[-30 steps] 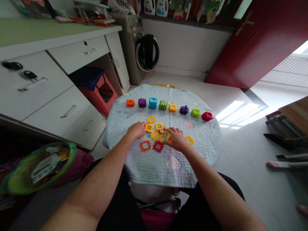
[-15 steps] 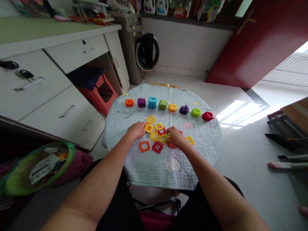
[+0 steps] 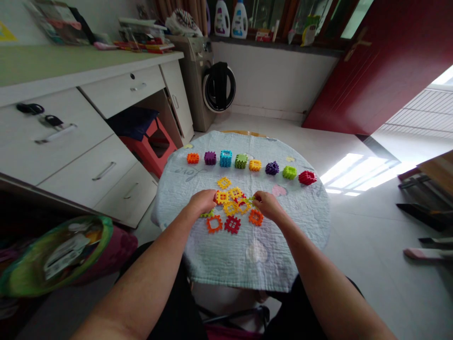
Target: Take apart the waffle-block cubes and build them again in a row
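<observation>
Flat plastic waffle tiles in yellow (image 3: 230, 198), orange (image 3: 214, 224) and red (image 3: 232, 225) lie in a loose cluster on a round table under a pale cloth (image 3: 244, 255). My left hand (image 3: 203, 201) rests curled at the cluster's left edge, fingertips on a yellow tile, a yellow-green tile (image 3: 206, 214) peeking out under it. My right hand (image 3: 268, 205) sits at the right edge, fingers pinched against a green piece by the yellow tiles, an orange tile (image 3: 255, 217) just below it. Behind them, several assembled cubes stand in a row, from orange (image 3: 193, 158) to red (image 3: 307, 177).
A white desk with drawers (image 3: 88, 141) and a red stool (image 3: 152, 146) stand left of the table. A washing machine (image 3: 208, 85) is behind, a dark red door (image 3: 375, 61) at the right. A green and pink bag (image 3: 60, 250) lies near left.
Both hands shifted slightly toward me along the cluster. My right hand moved off the orange tile, which now lies uncovered. The camera tilted up a little.
</observation>
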### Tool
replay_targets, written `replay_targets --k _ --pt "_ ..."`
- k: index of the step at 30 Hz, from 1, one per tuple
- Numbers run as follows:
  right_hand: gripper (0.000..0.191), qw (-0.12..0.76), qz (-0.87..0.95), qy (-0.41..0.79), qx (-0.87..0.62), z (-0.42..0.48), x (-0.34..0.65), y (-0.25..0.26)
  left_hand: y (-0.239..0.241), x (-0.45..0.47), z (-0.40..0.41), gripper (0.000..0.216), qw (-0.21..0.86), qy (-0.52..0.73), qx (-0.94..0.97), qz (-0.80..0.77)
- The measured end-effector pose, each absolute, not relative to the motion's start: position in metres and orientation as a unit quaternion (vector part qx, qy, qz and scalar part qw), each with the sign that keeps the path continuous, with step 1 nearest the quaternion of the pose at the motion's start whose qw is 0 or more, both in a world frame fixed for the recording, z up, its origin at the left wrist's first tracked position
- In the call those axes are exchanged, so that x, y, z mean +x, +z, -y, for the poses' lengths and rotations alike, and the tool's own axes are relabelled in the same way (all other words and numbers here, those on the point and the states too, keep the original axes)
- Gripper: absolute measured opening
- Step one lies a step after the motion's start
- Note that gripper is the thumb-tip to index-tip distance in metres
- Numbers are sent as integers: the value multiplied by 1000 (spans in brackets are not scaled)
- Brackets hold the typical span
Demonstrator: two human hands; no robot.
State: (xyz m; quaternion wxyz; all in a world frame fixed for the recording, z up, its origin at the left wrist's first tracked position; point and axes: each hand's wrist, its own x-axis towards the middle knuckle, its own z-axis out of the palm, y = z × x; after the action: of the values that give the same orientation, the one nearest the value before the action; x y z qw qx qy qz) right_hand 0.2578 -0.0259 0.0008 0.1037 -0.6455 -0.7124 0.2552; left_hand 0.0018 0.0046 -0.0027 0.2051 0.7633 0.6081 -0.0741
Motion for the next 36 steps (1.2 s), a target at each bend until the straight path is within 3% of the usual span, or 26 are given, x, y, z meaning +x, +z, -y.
replay_targets --k 4,12,17,24,29,36 --pt "11 149 681 282 -659 22 266 4 -2 -1 -6 16 187 -36 766 -613" --pt "8 193 639 332 -667 22 276 0 -8 11 -3 55 156 2 802 -576" --pt "10 197 647 332 -658 24 275 2 -11 19 -4 47 142 0 811 -568" --pt "26 182 655 343 -648 32 272 3 -11 -12 -25 50 242 73 752 -608" --pt "26 169 671 350 -632 34 270 4 -7 -19 -25 57 182 96 727 -656" --pt "36 162 674 358 -625 36 269 4 -4 -15 -22 44 130 85 692 -705"
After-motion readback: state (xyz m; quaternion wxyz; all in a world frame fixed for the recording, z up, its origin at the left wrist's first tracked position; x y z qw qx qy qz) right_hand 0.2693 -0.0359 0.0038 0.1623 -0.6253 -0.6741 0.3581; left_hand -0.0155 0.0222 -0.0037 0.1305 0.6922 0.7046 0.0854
